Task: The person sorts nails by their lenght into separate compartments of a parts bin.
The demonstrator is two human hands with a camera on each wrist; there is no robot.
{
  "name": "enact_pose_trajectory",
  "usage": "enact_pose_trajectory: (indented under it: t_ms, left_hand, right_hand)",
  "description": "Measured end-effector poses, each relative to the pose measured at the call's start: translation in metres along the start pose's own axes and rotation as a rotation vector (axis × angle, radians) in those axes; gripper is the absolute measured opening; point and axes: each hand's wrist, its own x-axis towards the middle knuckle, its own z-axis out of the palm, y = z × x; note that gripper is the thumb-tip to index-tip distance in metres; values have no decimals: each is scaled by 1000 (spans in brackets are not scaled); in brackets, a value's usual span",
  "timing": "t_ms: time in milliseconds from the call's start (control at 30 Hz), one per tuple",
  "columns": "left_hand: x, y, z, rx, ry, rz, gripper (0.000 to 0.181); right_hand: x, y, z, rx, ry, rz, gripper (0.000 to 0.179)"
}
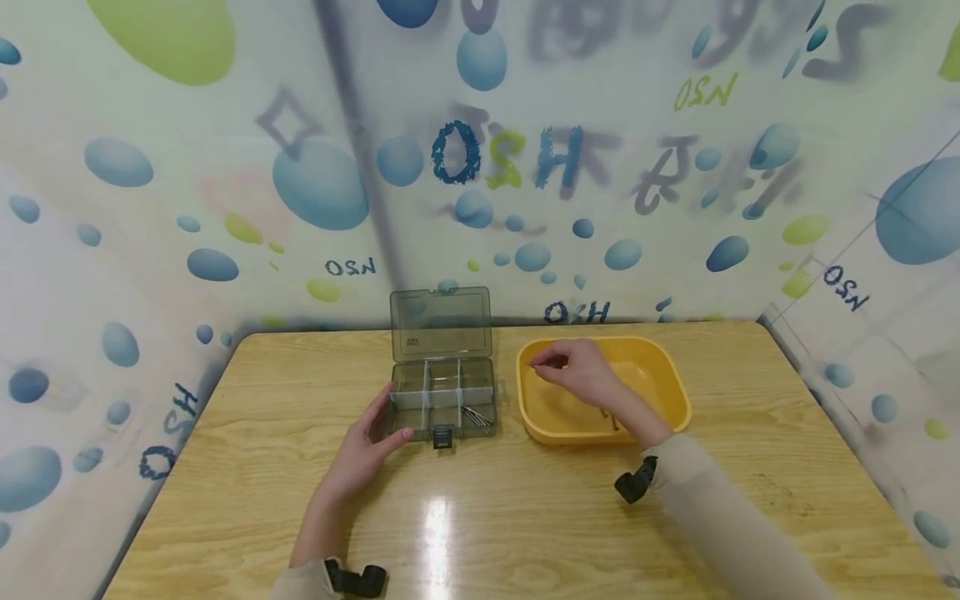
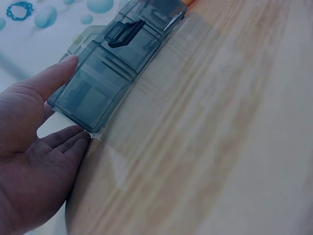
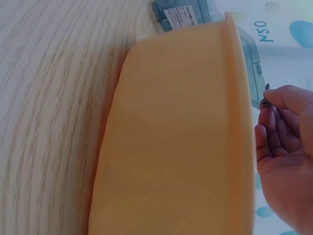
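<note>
A clear grey plastic organizer box [image 1: 407, 421] lies with its lid [image 1: 441, 325] raised at the back. Several long silver screws [image 1: 477, 417] fill part of its front right compartment. My left hand [image 1: 362, 450] holds the box by its front left corner, thumb on the front edge and fingers along the left side. Between thumb and fingertips, my right hand [image 1: 588, 373] pinches a small dark screw [image 3: 265, 102], its cross-slotted head visible in the right wrist view. This hand is over the left part of a yellow plastic bin [image 1: 652, 379]. A few screws [image 1: 611, 419] show inside the bin, partly hidden by my forearm.
Both containers stand side by side toward the back of a wooden table [image 1: 525, 517], the bin to the right of the box. Behind the table rises a patterned wall covering [image 1: 510, 250]. A black latch [image 1: 442, 437] sticks out from the box's front.
</note>
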Motion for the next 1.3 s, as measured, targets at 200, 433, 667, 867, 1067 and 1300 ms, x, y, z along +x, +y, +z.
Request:
enact_pose_trajectory:
  t_ms: [200,433,667,867,1067,1300]
  left_hand:
    - [0,-1,-1,-14,-4,-1,83]
    - [-1,-1,-1,-2,-2,-6,83]
    - [-2,-1,-1,-9,2,3,84]
    - [-2,-1,0,-18,-1,9,84]
    - [-2,-1,0,-22,-3,9,83]
    - [-1,0,0,-11,7,1,83]
  right_hand:
    - [4,-6,7,36,-4,-21,13]
    - [10,-14,21,57,-16,-52,13]
    - [18,-27,36,59,-42,-89,12]
    - [24,-38,49,112,-91,-72,12]
    - [28,-47,56,148,-108,-66,13]
    - [33,-57,64,115,-144,-103,13]
